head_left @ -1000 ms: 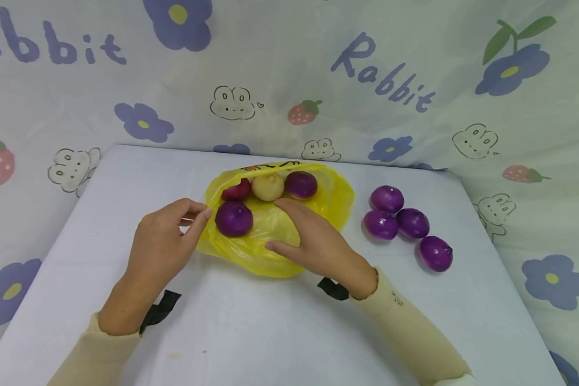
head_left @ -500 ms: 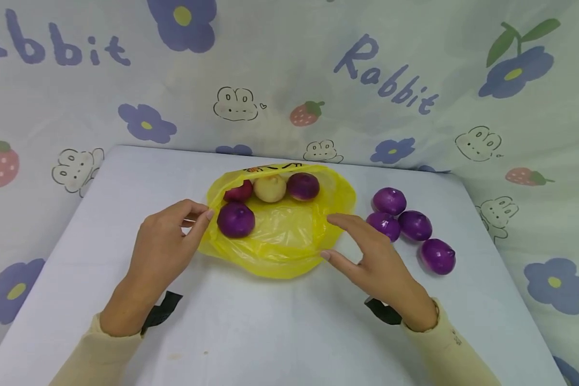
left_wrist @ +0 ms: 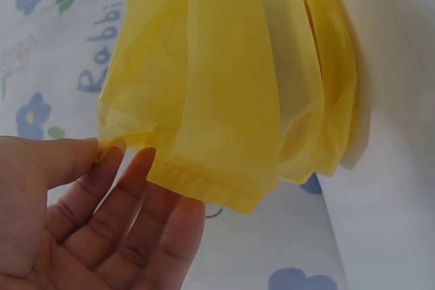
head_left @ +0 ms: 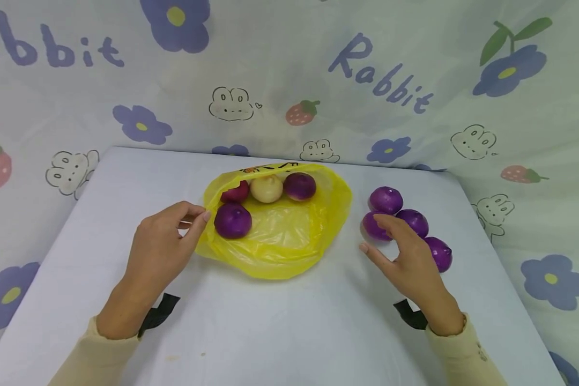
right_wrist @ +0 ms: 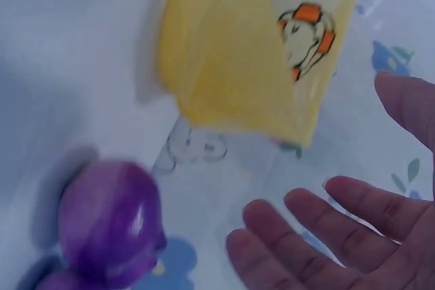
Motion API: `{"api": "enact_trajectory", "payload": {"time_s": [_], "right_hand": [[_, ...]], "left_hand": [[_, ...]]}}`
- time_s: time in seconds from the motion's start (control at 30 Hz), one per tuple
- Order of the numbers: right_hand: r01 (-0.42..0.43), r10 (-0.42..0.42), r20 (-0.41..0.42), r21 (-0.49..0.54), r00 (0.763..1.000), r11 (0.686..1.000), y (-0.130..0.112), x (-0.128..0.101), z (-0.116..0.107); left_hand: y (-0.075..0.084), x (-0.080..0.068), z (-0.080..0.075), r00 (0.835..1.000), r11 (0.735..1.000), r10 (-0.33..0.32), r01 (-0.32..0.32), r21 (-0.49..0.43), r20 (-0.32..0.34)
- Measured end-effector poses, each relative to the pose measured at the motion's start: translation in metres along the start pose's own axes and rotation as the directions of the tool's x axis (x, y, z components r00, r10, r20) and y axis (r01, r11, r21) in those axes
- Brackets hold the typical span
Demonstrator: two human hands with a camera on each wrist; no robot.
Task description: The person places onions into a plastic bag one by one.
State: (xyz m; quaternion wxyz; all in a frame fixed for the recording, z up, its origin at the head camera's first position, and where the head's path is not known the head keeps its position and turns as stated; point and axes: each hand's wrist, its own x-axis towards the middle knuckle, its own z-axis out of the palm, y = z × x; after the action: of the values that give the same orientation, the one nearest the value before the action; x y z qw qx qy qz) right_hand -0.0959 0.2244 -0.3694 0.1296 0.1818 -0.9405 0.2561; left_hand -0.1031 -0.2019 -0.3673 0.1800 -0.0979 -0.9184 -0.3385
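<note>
Item: thin yellow plastic bag (head_left: 289, 236), mouth open, mid-table, holding four round bulbs. Left hand (head_left: 161, 249) pinches its rim between thumb and fingers. Right hand (head_left: 407, 260), fingers spread and empty, hovers over four loose purple onions (head_left: 387, 199) lying right of the bag.

Risk: a glancing touch likely rolls these onions away; the limp rim may slip.

Change: a second ago the right hand lay inside the bag.
</note>
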Motion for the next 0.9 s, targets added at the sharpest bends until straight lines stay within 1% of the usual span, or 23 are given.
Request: {"api": "enact_trajectory", "payload": {"time_s": [0.13,0.23,0.33,0.43,0.57,0.63,0.77,0.9], "right_hand": [[-0.094,0.098,0.041,-0.101,0.994,0.99,0.011,-0.004,-0.007],[-0.142,0.153,0.075,-0.131,0.985,0.981,0.017,-0.004,-0.011],[-0.175,0.19,0.096,-0.149,0.977,0.973,0.022,-0.002,-0.012],[-0.224,0.245,0.122,-0.164,0.962,0.961,0.027,0.0,-0.011],[-0.288,0.317,0.167,-0.176,0.934,0.941,0.037,0.005,-0.008],[-0.307,0.337,0.18,-0.177,0.924,0.935,0.042,0.007,-0.005],[-0.322,0.352,0.195,-0.173,0.915,0.931,0.05,0.011,-0.001],[-0.344,0.377,0.227,-0.17,0.898,0.923,0.055,0.013,0.005]], "left_hand": [[0.0,-0.001,0.001,1.0,1.0,-0.001,0.001,-0.009,-0.002],[0.0,-0.001,0.001,1.0,1.0,-0.002,0.002,-0.012,-0.003],[0.0,-0.001,0.001,1.0,1.0,-0.006,0.006,-0.01,-0.004],[0.0,-0.001,0.001,1.0,1.0,-0.009,0.009,-0.005,-0.001],[0.001,-0.001,0.0,1.0,1.0,-0.011,0.011,-0.003,0.004],[0.001,-0.001,0.0,1.0,1.0,-0.011,0.011,-0.003,0.006],[0.002,-0.001,0.0,1.0,1.0,-0.006,0.006,-0.003,0.005],[0.002,-0.001,0.0,1.0,1.0,-0.002,0.002,0.003,0.004]]}}
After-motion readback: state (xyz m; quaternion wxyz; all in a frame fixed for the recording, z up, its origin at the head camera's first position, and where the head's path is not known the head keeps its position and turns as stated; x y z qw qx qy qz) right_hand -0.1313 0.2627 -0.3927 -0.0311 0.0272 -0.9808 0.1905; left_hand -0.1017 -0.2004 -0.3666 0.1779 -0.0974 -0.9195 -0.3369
